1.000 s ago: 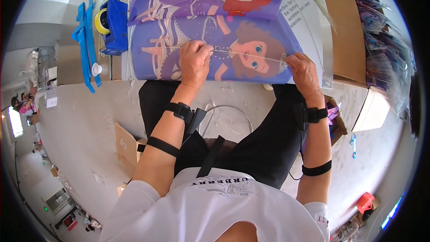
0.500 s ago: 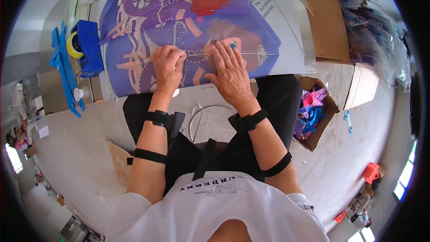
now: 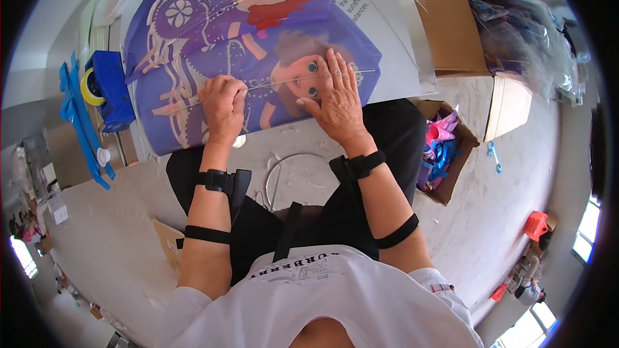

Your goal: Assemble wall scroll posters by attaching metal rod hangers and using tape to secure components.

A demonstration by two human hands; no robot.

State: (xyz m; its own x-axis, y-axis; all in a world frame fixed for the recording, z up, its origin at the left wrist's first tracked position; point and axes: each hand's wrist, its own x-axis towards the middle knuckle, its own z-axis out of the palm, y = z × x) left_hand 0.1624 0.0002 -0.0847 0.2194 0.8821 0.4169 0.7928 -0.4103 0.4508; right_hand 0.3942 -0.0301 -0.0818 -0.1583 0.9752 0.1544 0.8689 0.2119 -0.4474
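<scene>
Where the head view looks down past a white shirt and dark trousers, I see a seated person working with both hands on a purple sheet (image 3: 255, 67) that reaches out over the lap. Two cartoon figures with red hair and tiaras are printed on it, the farther one vivid, the nearer one paler. Under it lies a white board (image 3: 400, 58). Across the nearer figure runs a thin white rod (image 3: 259, 85). The left hand (image 3: 222, 106) rests there with its fingers curled in toward the thumb; their tips are hidden, so I cannot tell whether they pinch the rod. The right hand (image 3: 336, 100) lies flat over the rod's other end, fingers stretched and close together, gripping nothing. To the left stand a blue tape dispenser (image 3: 116, 93) and some blue strips (image 3: 77, 119). On the floor at right, a cardboard box (image 3: 463, 164) holds pink, purple and blue pieces (image 3: 442, 145).
</scene>
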